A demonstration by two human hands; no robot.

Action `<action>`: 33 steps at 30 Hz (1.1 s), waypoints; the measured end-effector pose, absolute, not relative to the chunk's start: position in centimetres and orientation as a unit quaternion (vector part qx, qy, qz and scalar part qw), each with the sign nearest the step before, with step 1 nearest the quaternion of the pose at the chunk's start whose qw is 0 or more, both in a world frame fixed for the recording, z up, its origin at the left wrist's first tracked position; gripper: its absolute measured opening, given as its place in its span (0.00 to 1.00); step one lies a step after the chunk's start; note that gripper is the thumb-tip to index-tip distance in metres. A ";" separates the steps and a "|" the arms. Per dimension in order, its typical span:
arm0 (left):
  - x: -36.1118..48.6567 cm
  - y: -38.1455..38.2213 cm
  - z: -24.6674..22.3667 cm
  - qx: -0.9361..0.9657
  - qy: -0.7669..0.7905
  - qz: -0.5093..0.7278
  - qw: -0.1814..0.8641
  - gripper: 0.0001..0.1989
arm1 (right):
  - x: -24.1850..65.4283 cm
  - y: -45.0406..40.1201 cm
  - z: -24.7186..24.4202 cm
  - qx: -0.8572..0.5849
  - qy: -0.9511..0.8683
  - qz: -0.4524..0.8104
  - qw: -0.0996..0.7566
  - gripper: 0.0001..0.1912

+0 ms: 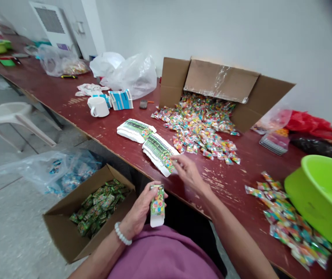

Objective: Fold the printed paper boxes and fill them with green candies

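In front of my body, my left hand (146, 203) is wrapped round a small green printed carton (157, 203), held upright with its white end flap pointing down toward me. My right hand (189, 172) reaches over the near edge of the table, its fingertips drawn together at the near end of a row of flattened green cartons (158, 153). Whether anything is pinched there is too small to tell. A second row of flattened cartons (135, 130) lies just beyond. Past my right hand, small wrapped candies (200, 131) spill from a tipped cardboard box (221, 79).
A cardboard box of filled green packs (58, 221) stands low at left, beside a plastic bag of blue packs (75, 176). On the table (229, 193) are a white mug (98, 107), a bright green basin (313, 193) and more wrapped candies (290, 221). A white stool (11, 110) stands left.
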State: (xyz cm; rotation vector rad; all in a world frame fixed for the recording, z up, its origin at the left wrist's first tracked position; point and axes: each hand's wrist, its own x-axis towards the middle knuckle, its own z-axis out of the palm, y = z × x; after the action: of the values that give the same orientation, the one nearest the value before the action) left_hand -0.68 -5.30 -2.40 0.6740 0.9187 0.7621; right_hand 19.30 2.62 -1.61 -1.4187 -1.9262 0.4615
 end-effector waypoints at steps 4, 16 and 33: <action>-3.1 -5.5 -4.0 0.328 0.419 0.277 0.800 0.21 | 22.3 10.0 -1.8 -0.592 -0.743 0.125 0.285 0.23; -12.0 -1.6 -4.0 0.591 0.381 -0.003 0.712 0.17 | 28.9 11.8 -1.9 -0.679 -0.635 0.215 0.299 0.05; -2.5 -3.4 0.4 0.453 0.300 0.226 0.808 0.20 | 20.0 -3.2 3.0 -0.513 -0.449 0.544 0.490 0.16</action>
State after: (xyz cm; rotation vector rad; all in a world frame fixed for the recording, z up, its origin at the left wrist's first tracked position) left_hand -2.50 -3.45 0.43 0.9696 0.6425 0.4840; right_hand 20.05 -3.23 2.97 -1.2450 -1.0903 1.3215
